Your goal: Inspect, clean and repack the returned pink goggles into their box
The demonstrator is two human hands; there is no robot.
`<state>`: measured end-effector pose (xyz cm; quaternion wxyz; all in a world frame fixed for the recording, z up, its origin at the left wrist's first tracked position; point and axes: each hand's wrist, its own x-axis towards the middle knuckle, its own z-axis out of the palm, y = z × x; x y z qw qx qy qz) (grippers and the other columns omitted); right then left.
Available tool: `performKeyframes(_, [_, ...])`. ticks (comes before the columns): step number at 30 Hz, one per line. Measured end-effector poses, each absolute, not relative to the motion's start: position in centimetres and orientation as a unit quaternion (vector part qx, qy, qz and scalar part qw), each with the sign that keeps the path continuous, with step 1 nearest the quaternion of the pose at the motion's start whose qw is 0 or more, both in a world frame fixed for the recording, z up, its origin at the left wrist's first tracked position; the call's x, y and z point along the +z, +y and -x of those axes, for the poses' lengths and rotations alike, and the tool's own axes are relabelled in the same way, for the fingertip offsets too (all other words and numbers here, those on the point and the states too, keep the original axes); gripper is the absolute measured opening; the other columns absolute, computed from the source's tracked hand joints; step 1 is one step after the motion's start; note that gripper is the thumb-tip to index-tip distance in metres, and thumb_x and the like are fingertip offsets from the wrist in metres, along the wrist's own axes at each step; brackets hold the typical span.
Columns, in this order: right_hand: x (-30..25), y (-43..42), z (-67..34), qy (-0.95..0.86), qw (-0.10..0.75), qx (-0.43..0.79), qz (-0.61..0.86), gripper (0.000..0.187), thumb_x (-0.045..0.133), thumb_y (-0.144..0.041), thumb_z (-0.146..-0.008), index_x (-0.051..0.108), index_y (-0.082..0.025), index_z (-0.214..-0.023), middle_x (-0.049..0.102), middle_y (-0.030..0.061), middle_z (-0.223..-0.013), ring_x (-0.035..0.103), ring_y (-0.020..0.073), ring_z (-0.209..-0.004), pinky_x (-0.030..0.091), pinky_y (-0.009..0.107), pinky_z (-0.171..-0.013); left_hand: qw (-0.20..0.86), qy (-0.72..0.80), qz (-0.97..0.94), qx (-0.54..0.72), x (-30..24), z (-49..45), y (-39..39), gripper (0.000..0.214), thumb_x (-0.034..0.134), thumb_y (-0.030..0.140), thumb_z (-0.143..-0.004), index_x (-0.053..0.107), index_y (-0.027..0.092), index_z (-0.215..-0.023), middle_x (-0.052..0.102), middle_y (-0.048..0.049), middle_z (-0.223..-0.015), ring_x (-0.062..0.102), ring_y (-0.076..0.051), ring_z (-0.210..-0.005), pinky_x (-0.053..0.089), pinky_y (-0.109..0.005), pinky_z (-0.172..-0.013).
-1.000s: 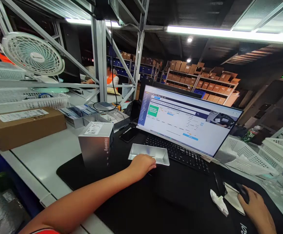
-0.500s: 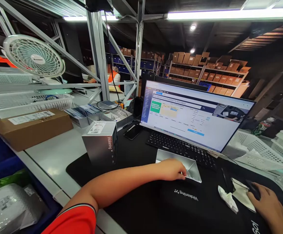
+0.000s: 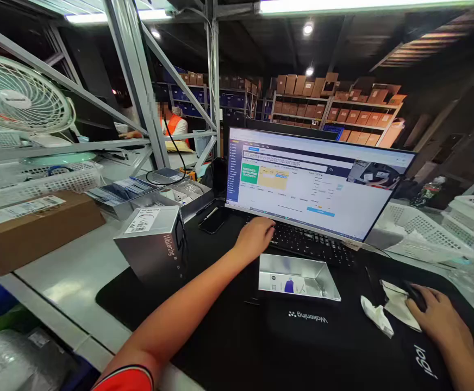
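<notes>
My left hand (image 3: 255,239) is over the left end of the black keyboard (image 3: 302,243), fingers bent down and partly hidden, holding nothing I can see. My right hand (image 3: 444,320) rests around a black computer mouse (image 3: 416,296) on the dark desk mat (image 3: 302,347). Between the hands lies a shallow silver box tray (image 3: 318,285), its open side up, with a white and purple printed piece inside. The monitor (image 3: 286,190) behind the keyboard shows a web page with a small camera picture.
A grey Wakening box (image 3: 147,250) stands left of the tray, near a phone (image 3: 212,220). Crumpled white paper (image 3: 378,316) lies beside the mouse. Further out are a brown carton (image 3: 37,233), a fan (image 3: 20,98), white baskets (image 3: 428,233) and a person (image 3: 175,127).
My left hand has moved from the silver tray up and left to the keyboard, uncovering the tray's inside. My right hand stays on the mouse. The camera view has turned slightly right.
</notes>
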<state>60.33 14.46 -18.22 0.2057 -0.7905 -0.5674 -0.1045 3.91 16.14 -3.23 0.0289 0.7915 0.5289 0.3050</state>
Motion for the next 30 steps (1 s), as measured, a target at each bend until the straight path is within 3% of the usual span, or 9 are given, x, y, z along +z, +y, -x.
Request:
performKeyframes(4, [-17.7, 14.8, -59.9, -0.584, 0.192, -0.099, 0.783, 0.061, 0.038, -0.057, -0.082, 0.062, -0.025, -0.129, 0.06, 0.0188, -0.127, 0.054, 0.0392, -0.131, 0.048, 0.049, -0.106, -0.013, 0.607, -0.736, 0.3, -7.9, -2.3, 18.5, 0.033, 0.055, 0.018, -0.096, 0.063, 0.01, -0.128, 0.062, -0.0209, -0.136, 0.058, -0.033, -0.129, 0.048, -0.05, -0.109])
performKeyframes(7, [-16.8, 14.2, -59.1, -0.578, 0.198, -0.104, 0.785, 0.059, 0.041, -0.055, -0.082, 0.062, -0.026, -0.129, 0.062, 0.0183, -0.126, 0.055, 0.0382, -0.132, 0.049, 0.048, -0.104, -0.024, 0.605, -0.746, 0.279, -10.7, -2.3, 19.3, 0.043, 0.068, 0.026, -0.091, 0.062, 0.013, -0.131, 0.052, -0.0206, -0.149, 0.049, -0.036, -0.139, 0.038, -0.052, -0.119])
performKeyframes(10, [-14.6, 12.8, -57.9, -0.544, 0.199, -0.148, 0.801, 0.06, 0.045, -0.059, -0.084, 0.066, -0.022, -0.126, 0.06, 0.0213, -0.132, 0.056, 0.04, -0.13, 0.051, 0.051, -0.098, -0.027, 0.598, -0.756, 0.267, -12.2, -2.5, 20.2, 0.042, 0.063, 0.031, -0.094, 0.061, 0.014, -0.133, 0.047, -0.0199, -0.154, 0.043, -0.036, -0.144, 0.031, -0.054, -0.123])
performKeyframes(13, [-10.9, 11.5, -55.0, -0.528, 0.271, -0.232, 0.771, 0.053, 0.043, -0.054, -0.09, 0.071, -0.016, -0.115, 0.061, 0.0246, -0.133, 0.055, 0.0403, -0.13, 0.048, 0.053, -0.102, -0.021, 0.591, -0.764, 0.258, -13.2, -2.5, 21.0, 0.043, 0.061, 0.033, -0.095, 0.06, 0.015, -0.134, 0.046, -0.019, -0.155, 0.041, -0.035, -0.145, 0.029, -0.055, -0.123])
performKeyframes(16, [-6.7, 11.1, -48.8, -0.581, 0.343, -0.211, 0.707, 0.039, 0.048, -0.045, -0.092, 0.073, -0.019, -0.107, 0.072, 0.0172, -0.11, 0.065, 0.0338, -0.113, 0.05, 0.049, -0.1, -0.017, 0.581, -0.772, 0.257, -13.9, -2.4, 21.6, 0.042, 0.061, 0.034, -0.096, 0.061, 0.018, -0.134, 0.051, -0.0174, -0.152, 0.042, -0.035, -0.145, 0.028, -0.058, -0.123])
performKeyframes(18, [-4.7, 11.7, -43.0, -0.647, 0.374, -0.097, 0.657, 0.033, 0.053, -0.044, -0.092, 0.072, -0.022, -0.106, 0.075, 0.0102, -0.102, 0.07, 0.0268, -0.099, 0.054, 0.042, -0.09, -0.021, 0.578, -0.773, 0.261, -14.1, -2.3, 21.7, 0.04, 0.06, 0.034, -0.096, 0.061, 0.019, -0.133, 0.054, -0.0168, -0.149, 0.044, -0.034, -0.143, 0.028, -0.058, -0.122])
performKeyframes(21, [-3.1, 14.2, -33.9, -0.801, 0.228, 0.047, 0.551, 0.034, 0.056, -0.039, -0.092, 0.07, -0.022, -0.118, 0.073, 0.0085, -0.113, 0.069, 0.0221, -0.099, 0.055, 0.036, -0.09, -0.03, 0.575, -0.772, 0.27, -14.2, -2.0, 21.7, 0.036, 0.06, 0.031, -0.096, 0.063, 0.019, -0.13, 0.058, -0.0162, -0.144, 0.048, -0.033, -0.14, 0.032, -0.056, -0.121])
performKeyframes(24, [-3.0, 18.4, -26.4, -0.862, 0.059, 0.092, 0.496, 0.039, 0.059, -0.03, -0.091, 0.067, -0.021, -0.128, 0.067, 0.0113, -0.127, 0.063, 0.0234, -0.118, 0.047, 0.037, -0.107, -0.038, 0.57, -0.77, 0.283, -14.0, -1.5, 21.8, 0.032, 0.059, 0.028, -0.096, 0.065, 0.018, -0.125, 0.061, -0.0149, -0.14, 0.054, -0.031, -0.134, 0.037, -0.051, -0.119])
performKeyframes(30, [-5.3, 25.1, -19.2, -0.851, -0.002, 0.071, 0.52, 0.043, 0.063, -0.014, -0.083, 0.069, -0.014, -0.126, 0.062, 0.0174, -0.133, 0.059, 0.0279, -0.124, 0.046, 0.037, -0.108, -0.033, 0.588, -0.739, 0.326, -13.8, -0.6, 22.3, 0.022, 0.065, 0.025, -0.092, 0.067, 0.018, -0.113, 0.065, -0.0134, -0.128, 0.059, -0.03, -0.124, 0.048, -0.044, -0.109])
